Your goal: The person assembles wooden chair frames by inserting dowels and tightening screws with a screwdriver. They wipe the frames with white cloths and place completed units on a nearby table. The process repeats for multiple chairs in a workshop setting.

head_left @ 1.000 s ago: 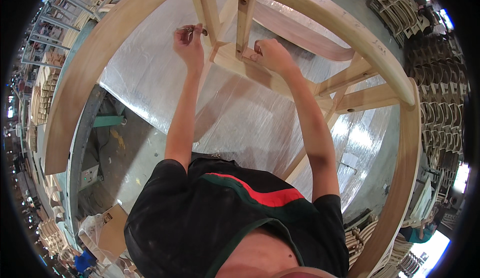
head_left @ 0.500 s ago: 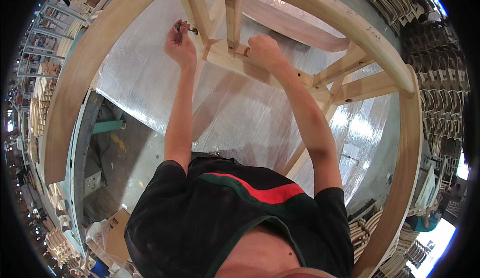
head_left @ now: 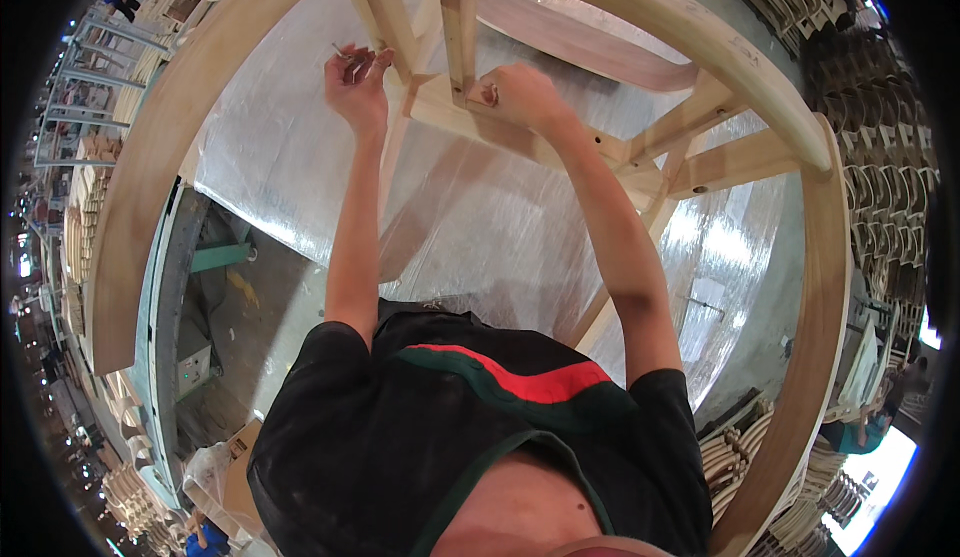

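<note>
A pale wooden chair frame (head_left: 750, 52) with a curved top rail arches around my hands. My left hand (head_left: 357, 97) is raised beside a slanted wooden slat (head_left: 385, 17) at the far left. Its curled fingers hold a thin metal piece (head_left: 342, 53), too small to name surely; thumb and fingertip come close to the slat's side. My right hand (head_left: 525, 97) is closed against the cross rail (head_left: 435, 107), just right of the upright slat (head_left: 456, 37). What its fingers grip, if anything, is hidden. Dark round holes show in the slats and the rail.
A surface covered in clear plastic film (head_left: 290, 167) lies under the frame. A green-edged metal bench (head_left: 160, 357) stands at the left, near a cardboard box (head_left: 240, 467). Stacked curved wooden parts (head_left: 875, 217) line the right side. Other people (head_left: 865, 432) are in the background.
My left fingers have shifted, and the bolt-like piece seen at the slat is now covered by them. My right hand has turned slightly, showing more fingertips. The view has shifted slightly.
</note>
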`<state>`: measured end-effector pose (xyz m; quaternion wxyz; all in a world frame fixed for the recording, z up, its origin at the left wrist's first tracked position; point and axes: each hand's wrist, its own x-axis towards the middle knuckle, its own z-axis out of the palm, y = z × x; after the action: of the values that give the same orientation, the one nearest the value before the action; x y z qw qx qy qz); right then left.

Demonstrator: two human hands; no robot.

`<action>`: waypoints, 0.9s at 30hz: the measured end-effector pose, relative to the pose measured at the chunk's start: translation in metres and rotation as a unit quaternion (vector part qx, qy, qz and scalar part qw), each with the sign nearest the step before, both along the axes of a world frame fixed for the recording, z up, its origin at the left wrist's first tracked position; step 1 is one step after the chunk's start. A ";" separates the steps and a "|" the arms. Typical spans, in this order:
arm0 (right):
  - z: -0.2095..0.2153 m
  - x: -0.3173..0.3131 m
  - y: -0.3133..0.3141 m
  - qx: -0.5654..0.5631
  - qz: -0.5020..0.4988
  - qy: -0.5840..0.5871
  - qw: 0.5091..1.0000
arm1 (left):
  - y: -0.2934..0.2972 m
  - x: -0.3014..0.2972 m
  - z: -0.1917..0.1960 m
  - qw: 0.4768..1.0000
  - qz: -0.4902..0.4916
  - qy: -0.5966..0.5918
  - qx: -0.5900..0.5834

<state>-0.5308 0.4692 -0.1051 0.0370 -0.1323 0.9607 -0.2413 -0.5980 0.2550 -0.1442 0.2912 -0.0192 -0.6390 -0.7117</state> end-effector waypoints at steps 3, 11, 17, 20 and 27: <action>-0.013 -0.001 0.000 0.015 -0.073 0.035 0.997 | -0.010 -0.007 -0.003 0.997 -0.080 -0.014 -0.017; -0.007 -0.006 0.005 0.038 -0.018 -0.008 0.999 | -0.008 -0.008 0.006 0.990 -0.058 -0.033 -0.121; -0.020 -0.008 0.002 0.002 -0.073 0.011 0.997 | -0.019 -0.017 -0.009 0.993 -0.110 -0.015 -0.043; -0.015 -0.012 0.009 -0.076 -0.065 0.057 0.993 | -0.025 -0.022 -0.014 0.995 -0.083 0.060 -0.012; 0.081 0.035 -0.020 -0.261 0.049 0.022 0.964 | -0.003 0.070 0.035 0.967 -0.204 -0.149 0.040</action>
<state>-0.4958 0.4495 -0.0245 -0.0080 -0.1896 0.8572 -0.4788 -0.5282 0.2518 -0.1093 0.0415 -0.0312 -0.6289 -0.7758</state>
